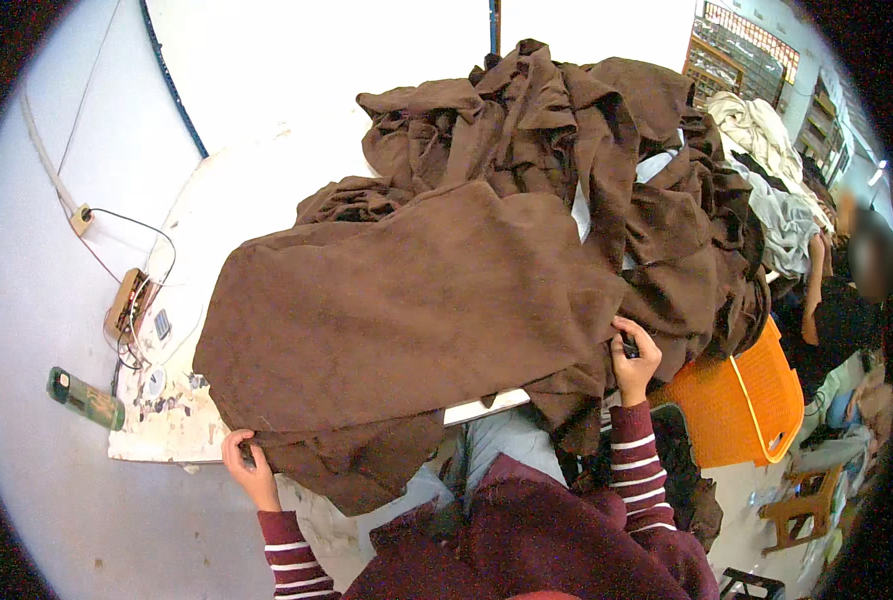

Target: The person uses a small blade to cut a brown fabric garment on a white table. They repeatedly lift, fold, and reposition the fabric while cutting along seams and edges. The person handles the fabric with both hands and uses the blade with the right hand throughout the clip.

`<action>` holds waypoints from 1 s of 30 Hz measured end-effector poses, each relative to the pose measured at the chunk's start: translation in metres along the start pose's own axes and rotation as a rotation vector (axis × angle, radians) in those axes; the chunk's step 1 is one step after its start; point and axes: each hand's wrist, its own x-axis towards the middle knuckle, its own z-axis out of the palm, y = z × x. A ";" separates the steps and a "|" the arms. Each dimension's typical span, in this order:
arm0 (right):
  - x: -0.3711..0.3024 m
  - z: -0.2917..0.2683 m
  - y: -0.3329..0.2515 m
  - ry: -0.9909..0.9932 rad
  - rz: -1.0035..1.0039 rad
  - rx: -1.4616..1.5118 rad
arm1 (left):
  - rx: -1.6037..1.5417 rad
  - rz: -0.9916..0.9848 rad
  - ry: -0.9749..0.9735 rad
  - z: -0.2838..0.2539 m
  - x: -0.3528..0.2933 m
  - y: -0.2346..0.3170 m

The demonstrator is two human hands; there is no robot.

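A wide piece of brown cloth (406, 310) lies spread over the near part of the white table, its near edge drooping over the front. At its near left corner my left hand (251, 472) is closed on the edge, with something small and dark at the palm. My right hand (638, 362) pinches the cloth's right end. A small black object (630, 345) shows in that hand too; its kind is unclear. Behind the spread piece rises a large heap of brown cloth (526, 130), crumpled and folded, with bits of white between the folds.
An orange plastic basket (736, 395) stands right of the table. On the left are a green bottle (86, 398), a power strip (128, 305) with cables, and small items on the tabletop (191, 435). Pale cloth (756, 130), another person (841, 300) and a brown stool (804, 508) are at right.
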 end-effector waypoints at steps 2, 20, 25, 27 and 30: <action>0.002 0.004 0.002 0.038 -0.011 -0.023 | 0.053 0.048 0.065 0.009 0.002 -0.001; 0.001 0.005 0.002 0.099 -0.022 -0.013 | 0.091 0.185 0.145 0.019 0.002 -0.012; 0.002 0.007 0.005 0.094 -0.034 -0.009 | 0.100 0.119 0.105 0.018 0.001 -0.014; 0.005 0.006 0.001 0.057 0.008 0.028 | 0.049 0.097 0.097 0.017 0.003 -0.011; 0.007 -0.012 -0.014 0.006 0.112 0.200 | -0.109 -0.077 0.078 0.003 0.006 0.000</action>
